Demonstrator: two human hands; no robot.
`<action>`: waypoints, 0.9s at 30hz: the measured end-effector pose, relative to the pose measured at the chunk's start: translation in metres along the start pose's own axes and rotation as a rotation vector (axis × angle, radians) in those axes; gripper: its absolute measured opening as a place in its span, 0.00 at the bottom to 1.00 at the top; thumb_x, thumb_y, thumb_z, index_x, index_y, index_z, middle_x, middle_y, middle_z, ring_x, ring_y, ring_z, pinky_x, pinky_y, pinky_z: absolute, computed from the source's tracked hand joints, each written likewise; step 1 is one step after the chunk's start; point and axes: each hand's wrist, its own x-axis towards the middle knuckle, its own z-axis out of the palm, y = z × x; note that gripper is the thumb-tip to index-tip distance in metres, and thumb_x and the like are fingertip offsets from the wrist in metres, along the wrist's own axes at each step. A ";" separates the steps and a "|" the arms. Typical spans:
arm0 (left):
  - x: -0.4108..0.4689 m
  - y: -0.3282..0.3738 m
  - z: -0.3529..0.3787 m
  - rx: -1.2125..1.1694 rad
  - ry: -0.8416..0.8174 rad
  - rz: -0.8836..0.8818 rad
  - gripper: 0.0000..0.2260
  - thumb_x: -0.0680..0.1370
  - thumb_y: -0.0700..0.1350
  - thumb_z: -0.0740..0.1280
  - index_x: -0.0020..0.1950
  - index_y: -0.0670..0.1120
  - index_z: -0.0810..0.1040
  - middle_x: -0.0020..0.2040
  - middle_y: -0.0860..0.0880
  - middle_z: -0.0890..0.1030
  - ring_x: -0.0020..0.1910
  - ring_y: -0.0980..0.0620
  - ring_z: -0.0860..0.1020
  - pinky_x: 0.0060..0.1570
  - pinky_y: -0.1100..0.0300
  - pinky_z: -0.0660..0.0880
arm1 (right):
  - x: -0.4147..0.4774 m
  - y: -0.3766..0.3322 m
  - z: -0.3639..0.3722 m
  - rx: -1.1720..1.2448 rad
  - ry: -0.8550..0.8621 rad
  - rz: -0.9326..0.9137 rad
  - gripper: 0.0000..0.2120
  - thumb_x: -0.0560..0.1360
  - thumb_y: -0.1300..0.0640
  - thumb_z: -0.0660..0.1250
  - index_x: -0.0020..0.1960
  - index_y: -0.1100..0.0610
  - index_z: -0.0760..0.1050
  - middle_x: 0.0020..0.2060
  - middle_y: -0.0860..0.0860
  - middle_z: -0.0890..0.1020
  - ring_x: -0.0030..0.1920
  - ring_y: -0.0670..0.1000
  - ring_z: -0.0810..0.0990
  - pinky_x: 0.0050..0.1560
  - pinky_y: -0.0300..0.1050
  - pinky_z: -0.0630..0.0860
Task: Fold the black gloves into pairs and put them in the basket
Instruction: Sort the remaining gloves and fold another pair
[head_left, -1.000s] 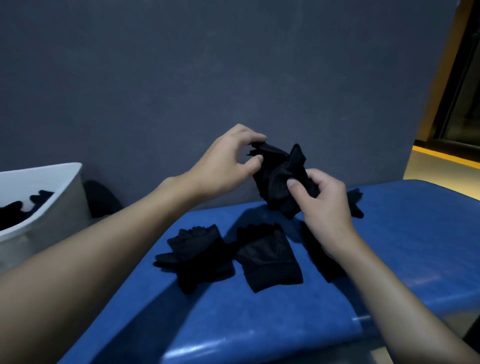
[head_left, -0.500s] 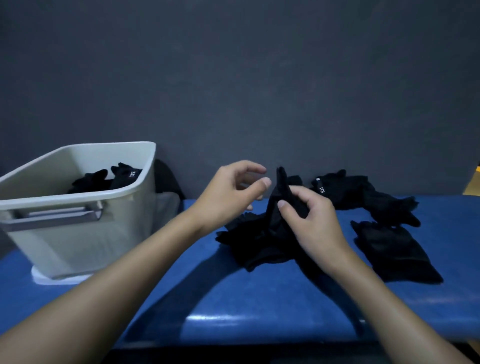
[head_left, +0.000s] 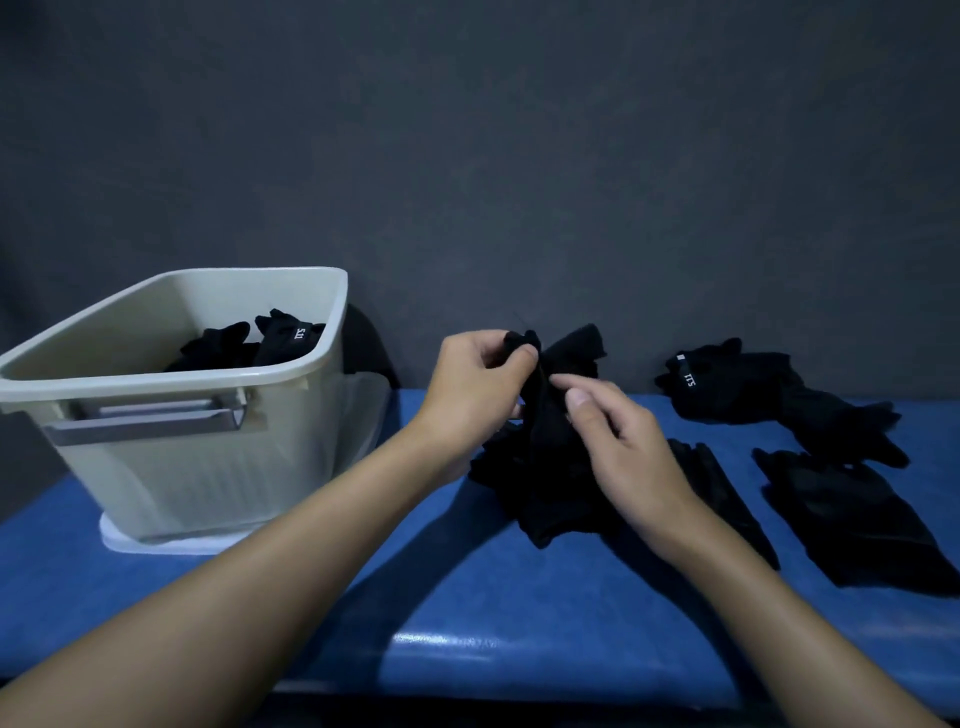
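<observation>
Basket (head_left: 171, 467) sits far left on the blue table (head_left: 467, 623), with black gloves (head_left: 249, 343) inside. Your left hand (head_left: 467, 387) pinches the top of the glove bundle (head_left: 556, 441) mid-table; your right hand (head_left: 623, 447) pinches it just below. Loose gloves (head_left: 852, 509) lie right.

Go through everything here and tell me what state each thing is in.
Held gloves: bunched, half raised off the table.
Left hand: pinches their top.
Right hand: pinches them lower down.
Basket: upright, black gloves inside.
Loose gloves: lying on the table.
</observation>
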 end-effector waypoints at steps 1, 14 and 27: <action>0.000 0.002 0.000 -0.054 0.003 -0.022 0.10 0.82 0.38 0.62 0.51 0.31 0.79 0.42 0.41 0.80 0.41 0.48 0.78 0.42 0.51 0.82 | 0.003 0.002 0.000 0.003 0.056 0.020 0.11 0.81 0.55 0.62 0.62 0.50 0.77 0.57 0.46 0.79 0.56 0.38 0.77 0.51 0.25 0.70; -0.002 0.007 -0.003 -0.352 -0.032 -0.180 0.10 0.82 0.37 0.59 0.50 0.43 0.79 0.41 0.46 0.82 0.38 0.50 0.80 0.38 0.54 0.77 | 0.009 0.006 -0.007 0.497 0.184 0.285 0.15 0.76 0.68 0.68 0.58 0.53 0.75 0.49 0.56 0.85 0.47 0.54 0.85 0.48 0.51 0.82; -0.004 -0.042 -0.019 0.192 -0.023 -0.201 0.08 0.76 0.34 0.67 0.54 0.42 0.76 0.42 0.44 0.78 0.37 0.49 0.76 0.39 0.57 0.78 | 0.016 0.026 -0.015 -0.215 -0.029 0.276 0.21 0.75 0.57 0.71 0.67 0.52 0.74 0.55 0.48 0.81 0.54 0.49 0.81 0.59 0.48 0.78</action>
